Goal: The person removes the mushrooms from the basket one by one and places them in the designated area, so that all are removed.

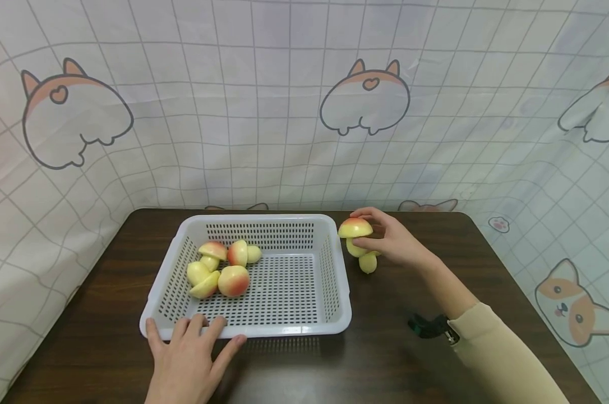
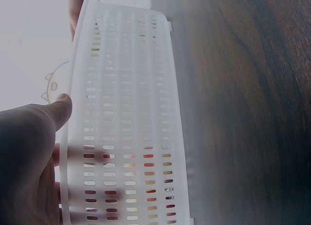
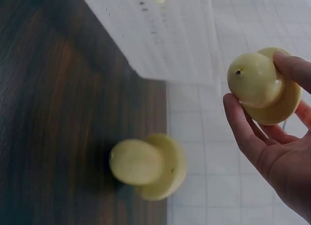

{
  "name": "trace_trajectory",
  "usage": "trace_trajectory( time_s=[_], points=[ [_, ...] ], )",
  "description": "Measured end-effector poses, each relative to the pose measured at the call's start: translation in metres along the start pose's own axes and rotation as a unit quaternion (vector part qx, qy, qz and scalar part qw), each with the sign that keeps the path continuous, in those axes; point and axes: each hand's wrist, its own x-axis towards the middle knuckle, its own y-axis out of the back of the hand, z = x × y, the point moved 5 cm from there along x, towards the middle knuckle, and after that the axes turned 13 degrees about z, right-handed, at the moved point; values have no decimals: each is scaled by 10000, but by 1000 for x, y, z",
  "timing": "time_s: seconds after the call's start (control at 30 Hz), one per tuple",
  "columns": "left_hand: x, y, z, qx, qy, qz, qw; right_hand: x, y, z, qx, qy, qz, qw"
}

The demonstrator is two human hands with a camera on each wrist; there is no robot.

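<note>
Red-and-yellow, a mushroom-shaped piece (image 1: 355, 228) is pinched in your right hand (image 1: 396, 238) beside the white perforated plastic basket's (image 1: 284, 331) right edge; a second piece (image 1: 368, 262) lies on the dark wooden table (image 1: 375, 362). Your left hand (image 1: 185, 359) hooks spread fingers over the near edge by the left corner.

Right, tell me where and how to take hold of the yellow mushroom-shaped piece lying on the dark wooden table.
Best pinch the yellow mushroom-shaped piece by its rounded stem, probably coming from the near right: it lies on its side, stem toward the head camera, wider cap behind, and the white perforated plastic basket stands to its left.
</note>
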Motion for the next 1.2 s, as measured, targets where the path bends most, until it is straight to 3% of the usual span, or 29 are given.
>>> trace_trajectory(
  time_s=[0.5, 1.2],
  points=[
    [0, 0, 0, -33, -55, 81, 9999, -19, 37, 35, -25, -238, 452, 9987],
    [0, 0, 1, 51, -46, 11, 10000, -26, 69, 87, -125, -818, 552, 9950]
  ],
)
